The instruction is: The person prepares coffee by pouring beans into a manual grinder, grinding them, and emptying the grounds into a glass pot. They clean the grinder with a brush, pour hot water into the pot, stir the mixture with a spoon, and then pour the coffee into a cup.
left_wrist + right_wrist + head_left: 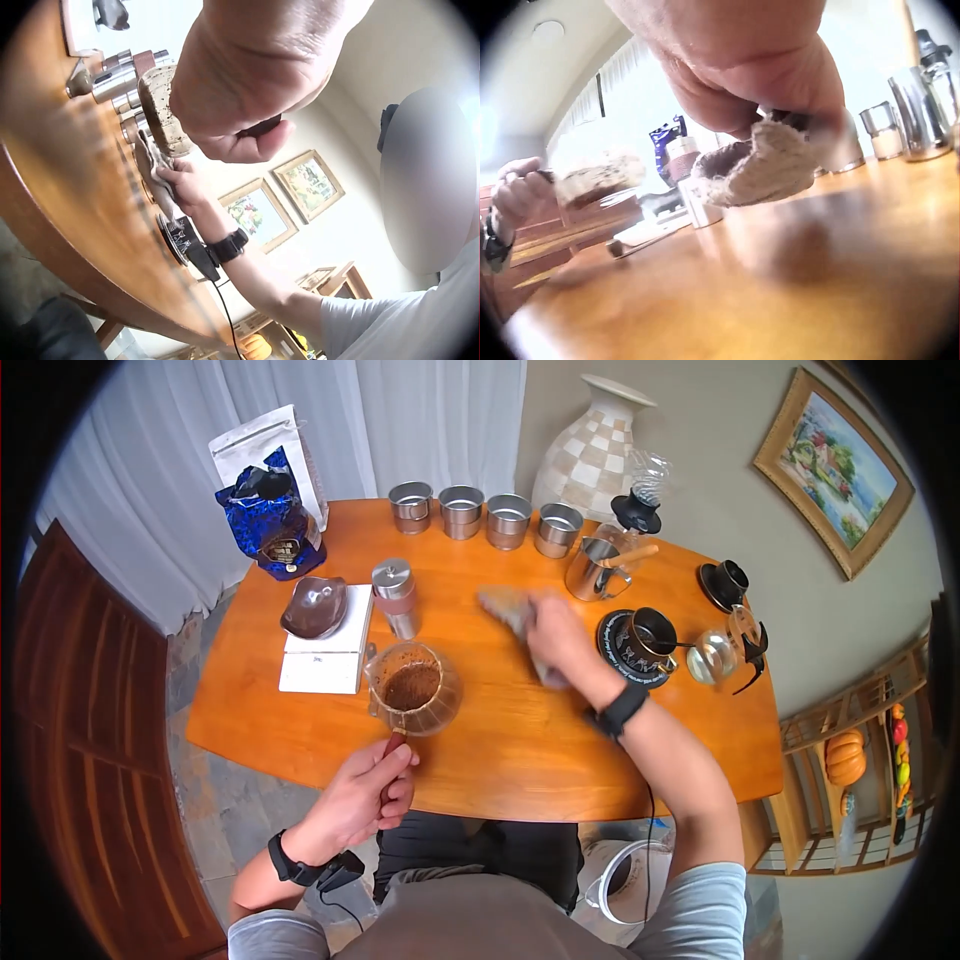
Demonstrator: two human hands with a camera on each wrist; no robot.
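My left hand (pixel 362 792) grips the dark handle of a round glass coffee pot (pixel 447 695), held over the front of the table. Brown coffee grounds (pixel 412 685) lie inside it, and specks cling to its glass wall. Over the middle of the tabletop, my right hand (pixel 562 635), blurred, holds a greyish cloth (pixel 505 605). In the right wrist view the bunched cloth (pixel 761 169) hangs below the fingers, close over the wood. The left wrist view shows the pot (pixel 161 112) partly hidden behind my left hand (pixel 255 75).
A white scale (pixel 325 665) bears a brown dish (pixel 314 608), beside a steel grinder (pixel 398 605). Several metal cups (pixel 461 515) line the back. A metal pitcher (pixel 590 575), a black cup (pixel 652 630) and a glass server (pixel 708 660) stand at the right. A blue bag (pixel 265 525) stands back left.
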